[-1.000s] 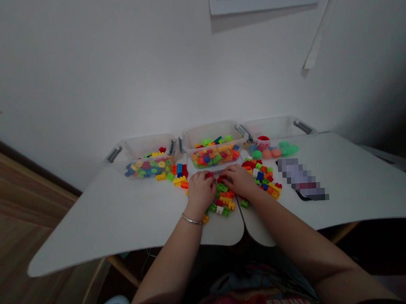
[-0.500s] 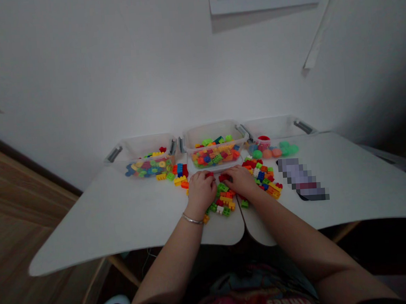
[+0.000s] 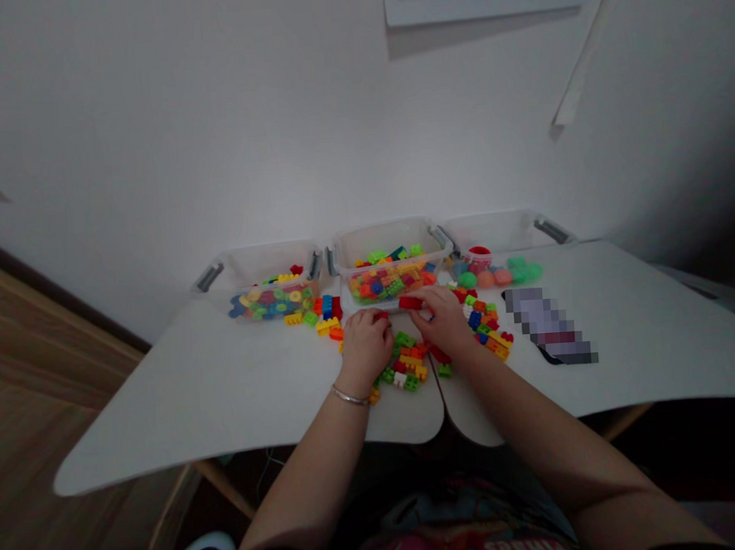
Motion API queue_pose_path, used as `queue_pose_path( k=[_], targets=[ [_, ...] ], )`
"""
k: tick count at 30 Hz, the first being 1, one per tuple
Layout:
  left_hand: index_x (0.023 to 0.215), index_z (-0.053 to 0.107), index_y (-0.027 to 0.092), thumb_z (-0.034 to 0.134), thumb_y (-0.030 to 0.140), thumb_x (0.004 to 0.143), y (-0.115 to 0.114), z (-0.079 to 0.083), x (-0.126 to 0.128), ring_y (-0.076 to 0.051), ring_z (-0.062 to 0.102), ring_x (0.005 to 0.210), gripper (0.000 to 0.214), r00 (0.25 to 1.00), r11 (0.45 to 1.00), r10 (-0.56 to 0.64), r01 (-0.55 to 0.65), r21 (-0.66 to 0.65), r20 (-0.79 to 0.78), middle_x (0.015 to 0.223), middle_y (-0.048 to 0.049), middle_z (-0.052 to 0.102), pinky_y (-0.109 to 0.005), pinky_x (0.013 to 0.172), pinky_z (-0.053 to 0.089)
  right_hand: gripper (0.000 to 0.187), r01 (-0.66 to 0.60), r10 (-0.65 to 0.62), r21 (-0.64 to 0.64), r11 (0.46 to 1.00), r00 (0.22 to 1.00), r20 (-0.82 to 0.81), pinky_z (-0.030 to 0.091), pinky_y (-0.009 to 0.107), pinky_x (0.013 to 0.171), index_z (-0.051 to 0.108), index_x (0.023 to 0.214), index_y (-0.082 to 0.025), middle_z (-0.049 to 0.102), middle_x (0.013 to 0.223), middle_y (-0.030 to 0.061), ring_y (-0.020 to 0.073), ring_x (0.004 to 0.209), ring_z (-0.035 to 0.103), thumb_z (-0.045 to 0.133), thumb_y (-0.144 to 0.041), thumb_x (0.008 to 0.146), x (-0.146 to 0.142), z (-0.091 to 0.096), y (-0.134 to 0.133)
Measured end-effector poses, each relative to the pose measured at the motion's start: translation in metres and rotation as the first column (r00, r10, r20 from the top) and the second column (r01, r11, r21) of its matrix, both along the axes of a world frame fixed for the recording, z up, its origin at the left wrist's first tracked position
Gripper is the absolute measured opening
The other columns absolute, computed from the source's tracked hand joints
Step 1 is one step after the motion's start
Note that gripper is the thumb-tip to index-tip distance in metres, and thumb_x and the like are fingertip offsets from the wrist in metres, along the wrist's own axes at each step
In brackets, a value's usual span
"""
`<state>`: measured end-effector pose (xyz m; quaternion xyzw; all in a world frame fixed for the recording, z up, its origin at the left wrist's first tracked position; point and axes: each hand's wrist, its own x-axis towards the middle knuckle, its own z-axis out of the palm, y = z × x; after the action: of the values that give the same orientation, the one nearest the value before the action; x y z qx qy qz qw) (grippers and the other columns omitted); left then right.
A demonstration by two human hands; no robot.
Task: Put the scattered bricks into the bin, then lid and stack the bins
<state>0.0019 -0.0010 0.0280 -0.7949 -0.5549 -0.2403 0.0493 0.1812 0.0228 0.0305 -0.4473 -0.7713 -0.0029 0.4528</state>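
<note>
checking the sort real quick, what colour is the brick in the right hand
Red, best seen in the head view: the brick is pinched by the right hand.

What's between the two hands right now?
In the head view, a loose pile of green plastic building bricks lies between the left hand and the right hand, which holds a red brick.

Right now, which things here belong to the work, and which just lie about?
Part of the work: left hand on small red brick; right hand holding long red brick; loose bricks; middle clear tub.
Lying about: right tub; pixelated object.
</note>
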Motion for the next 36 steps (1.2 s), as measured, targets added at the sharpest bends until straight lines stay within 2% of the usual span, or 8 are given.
queue_pose_path(
  k=[7, 12, 16, 21, 25, 27, 31, 36],
  targets=[
    [0.092, 0.073, 0.02, 0.054, 0.019, 0.084, 0.0, 0.001, 0.0, -0.024, 0.056, 0.105, 0.02, 1.0, 1.0, 0.004, -0.004, -0.003, 0.002, 0.109, -0.0072, 0.067, -0.042, 0.095, 0.044, 0.021, 0.083, -0.045, 0.109, 0.991, 0.946, -0.32, 0.051, 0.041, 0.087, 0.064, 0.104, -0.023, 0.066, 0.103, 0.009, 0.0237, 0.1, 0.059, 0.055, -0.028, 0.086, 0.006, 0.033, 0.007],
    [0.092, 0.073, 0.02, 0.054, 0.019, 0.084, 0.0, 0.002, 0.0, -0.024, 0.056, 0.105, 0.02, 1.0, 1.0, 0.006, -0.006, -0.016, -0.002, 0.109, -0.0068, 0.067, -0.042, 0.095, 0.044, 0.026, 0.102, -0.051, 0.079, 0.992, 0.875, -0.482, 0.051, 0.041, 0.089, 0.062, 0.109, -0.023, 0.063, 0.108, 0.0086, 0.0221, 0.101, 0.06, 0.056, -0.032, 0.085, 0.011, 0.053, 0.034],
    [0.091, 0.073, 0.02, 0.055, 0.02, 0.084, 0.001, 0.001, -0.001, -0.025, 0.056, 0.105, 0.02, 1.0, 1.0, 0.003, -0.003, -0.012, -0.005, 0.11, -0.0068, 0.067, -0.042, 0.095, 0.044, 0.031, 0.061, -0.013, 0.077, 0.995, 0.859, -0.512, 0.051, 0.039, 0.09, 0.059, 0.115, -0.023, 0.061, 0.114, 0.0087, 0.0208, 0.103, 0.059, 0.054, -0.034, 0.086, 0.01, 0.071, 0.06],
    [0.091, 0.073, 0.02, 0.055, 0.02, 0.084, 0.001, 0.0, -0.002, -0.025, 0.056, 0.106, 0.02, 1.0, 1.0, -0.002, 0.002, -0.008, -0.005, 0.11, -0.0073, 0.067, -0.043, 0.095, 0.044, 0.032, 0.034, -0.025, 0.011, 0.999, 0.893, -0.449, 0.052, 0.035, 0.085, 0.059, 0.117, -0.022, 0.063, 0.116, 0.0089, 0.0184, 0.1, 0.061, 0.051, -0.034, 0.088, 0.001, 0.089, 0.086],
    [0.092, 0.073, 0.02, 0.055, 0.02, 0.084, 0.001, -0.001, -0.002, -0.025, 0.056, 0.106, 0.02, 1.0, 1.0, -0.008, 0.008, -0.01, 0.005, 0.11, -0.0072, 0.067, -0.043, 0.095, 0.044, 0.03, 0.044, -0.054, -0.038, 0.998, 0.932, -0.36, 0.051, 0.034, 0.083, 0.064, 0.111, -0.018, 0.069, 0.109, 0.0091, 0.018, 0.091, 0.063, 0.056, -0.03, 0.085, -0.007, 0.095, 0.098],
    [0.095, 0.072, 0.02, 0.054, 0.02, 0.085, 0.002, -0.002, -0.002, -0.025, 0.056, 0.105, 0.021, 1.0, 1.0, -0.009, 0.009, -0.005, 0.009, 0.11, -0.0072, 0.067, -0.043, 0.095, 0.044, 0.029, 0.049, -0.079, -0.114, 0.992, 0.959, -0.272, 0.051, 0.033, 0.084, 0.067, 0.108, -0.017, 0.072, 0.104, 0.0086, 0.0181, 0.089, 0.065, 0.059, -0.028, 0.083, -0.01, 0.096, 0.101],
    [0.098, 0.071, 0.019, 0.053, 0.02, 0.086, 0.002, -0.002, -0.002, -0.025, 0.056, 0.105, 0.022, 1.0, 1.0, -0.007, 0.007, -0.006, 0.005, 0.11, -0.0072, 0.068, -0.043, 0.095, 0.044, 0.029, 0.158, -0.17, -0.351, 0.923, 0.985, -0.005, 0.051, 0.034, 0.085, 0.072, 0.105, -0.02, 0.074, 0.102, 0.0077, 0.0209, 0.091, 0.068, 0.063, -0.036, 0.082, -0.016, 0.098, 0.105],
    [0.097, 0.07, 0.019, 0.052, 0.021, 0.087, 0.002, -0.001, -0.002, -0.025, 0.056, 0.105, 0.021, 1.0, 1.0, -0.01, 0.01, -0.016, -0.016, 0.111, -0.0068, 0.067, -0.042, 0.095, 0.043, 0.033, 0.289, -0.207, -0.416, 0.862, 0.951, 0.231, 0.051, 0.037, 0.086, 0.073, 0.106, -0.025, 0.074, 0.105, 0.0076, 0.0251, 0.097, 0.068, 0.061, -0.045, 0.082, -0.021, 0.1, 0.103]
  ],
)
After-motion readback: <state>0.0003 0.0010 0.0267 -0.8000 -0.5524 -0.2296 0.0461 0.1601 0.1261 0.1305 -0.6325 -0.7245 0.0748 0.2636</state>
